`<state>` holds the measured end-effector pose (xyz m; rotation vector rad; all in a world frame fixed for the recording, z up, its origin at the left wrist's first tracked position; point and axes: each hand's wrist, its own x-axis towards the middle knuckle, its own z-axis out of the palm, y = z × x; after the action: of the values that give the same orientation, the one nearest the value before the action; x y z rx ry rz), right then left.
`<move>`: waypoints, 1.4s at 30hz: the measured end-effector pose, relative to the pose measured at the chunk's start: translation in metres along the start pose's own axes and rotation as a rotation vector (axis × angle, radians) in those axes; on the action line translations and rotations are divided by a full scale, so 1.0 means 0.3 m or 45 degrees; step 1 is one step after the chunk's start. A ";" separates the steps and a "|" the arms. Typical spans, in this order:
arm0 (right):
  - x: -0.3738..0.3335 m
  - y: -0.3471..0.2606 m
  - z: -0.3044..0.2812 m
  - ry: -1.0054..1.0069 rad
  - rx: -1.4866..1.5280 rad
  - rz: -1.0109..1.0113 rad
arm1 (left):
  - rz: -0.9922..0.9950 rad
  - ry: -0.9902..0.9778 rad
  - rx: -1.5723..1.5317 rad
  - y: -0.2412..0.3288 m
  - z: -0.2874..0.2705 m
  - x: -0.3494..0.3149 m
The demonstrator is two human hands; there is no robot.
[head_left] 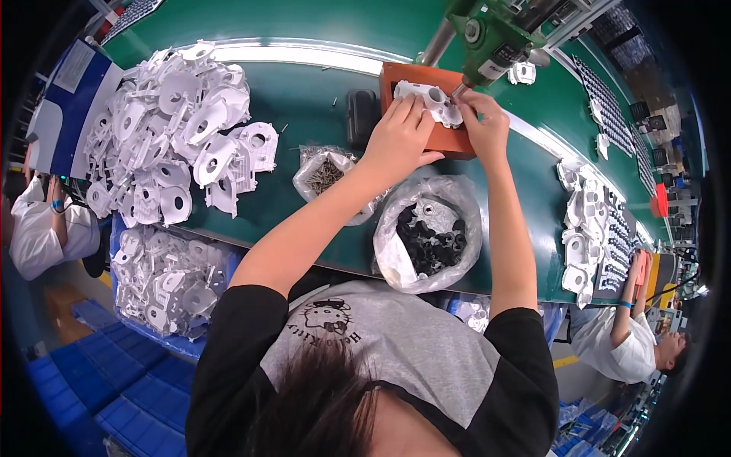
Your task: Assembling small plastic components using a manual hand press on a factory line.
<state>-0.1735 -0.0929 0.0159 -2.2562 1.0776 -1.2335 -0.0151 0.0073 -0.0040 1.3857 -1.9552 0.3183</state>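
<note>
A white plastic housing [442, 105] with round openings lies on an orange block [448, 142] at the far side of the bench. My left hand [400, 131] rests on the housing's left part, fingers stretched over it and thumb held away near the block's front edge. At the housing's right end, my right hand [486, 126] has thumb and fingers pinched together just under the tip of a green press-like machine [491, 49]. Whatever sits in that pinch is too small and covered to make out.
Left stands a large heap of white plastic housings [179, 129]. Nearer are a bag of screws [324, 175] and a bag of small black parts [430, 244]. A black case [362, 118] lies beside the block. Co-workers sit at both sides; more white housings [582, 236] lie right.
</note>
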 end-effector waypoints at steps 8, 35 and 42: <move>-0.036 -0.014 -0.016 -0.078 -0.157 -0.320 | -0.005 -0.024 -0.017 0.007 -0.004 0.007; -0.022 -0.090 -0.001 -0.200 -0.432 -0.522 | -0.050 0.057 -0.070 0.004 0.007 -0.003; 0.006 -0.367 -0.020 -0.538 -0.706 0.188 | -0.048 0.060 -0.056 -0.016 0.020 -0.023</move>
<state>-0.1281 -0.0224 0.0877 -2.5958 1.5027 -0.3858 -0.0118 0.0069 -0.0138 1.3732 -1.8843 0.2858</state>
